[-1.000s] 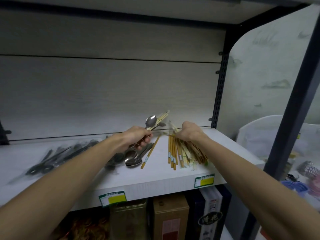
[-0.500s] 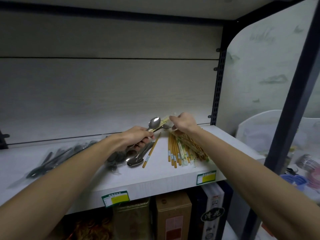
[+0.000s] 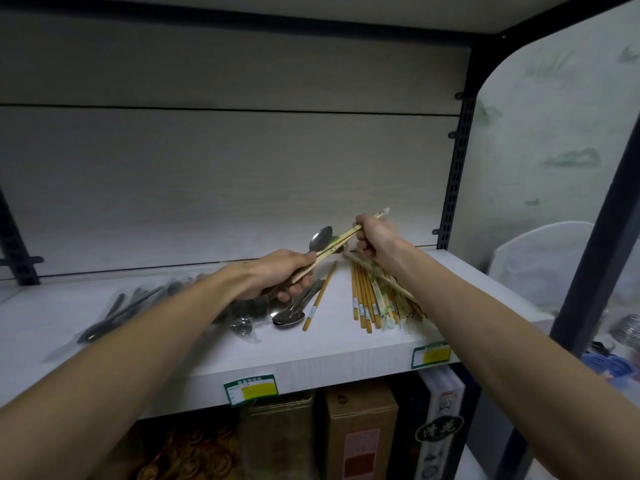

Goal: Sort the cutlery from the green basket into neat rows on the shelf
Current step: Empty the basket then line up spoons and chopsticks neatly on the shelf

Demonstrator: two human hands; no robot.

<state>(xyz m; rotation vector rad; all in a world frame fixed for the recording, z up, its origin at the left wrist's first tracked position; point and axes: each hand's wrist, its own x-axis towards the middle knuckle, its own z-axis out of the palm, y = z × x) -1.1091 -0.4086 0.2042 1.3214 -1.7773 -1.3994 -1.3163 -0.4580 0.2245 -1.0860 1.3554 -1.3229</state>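
My left hand (image 3: 277,271) grips a bunch of cutlery above the white shelf (image 3: 207,355): a steel spoon (image 3: 320,238) sticks up from it beside a pale wrapped chopstick pair (image 3: 341,240). My right hand (image 3: 375,237) pinches the far end of that chopstick pair and also holds another pale stick (image 3: 377,273) slanting down. Below, a row of brown chopsticks (image 3: 367,299) lies on the shelf. One loose chopstick (image 3: 318,297) and a few spoons (image 3: 289,315) lie between. The green basket is not in view.
Dark wrapped cutlery (image 3: 121,306) lies in a row on the shelf's left. Price labels (image 3: 251,389) sit on the front edge. Boxes (image 3: 360,431) stand on the shelf below. A black upright (image 3: 453,174) bounds the right side; white and blue items (image 3: 540,265) lie beyond.
My right hand rose from the chopstick row to the bunch in my left hand and took hold of the pale chopstick pair's far end. My left hand stayed about in place.
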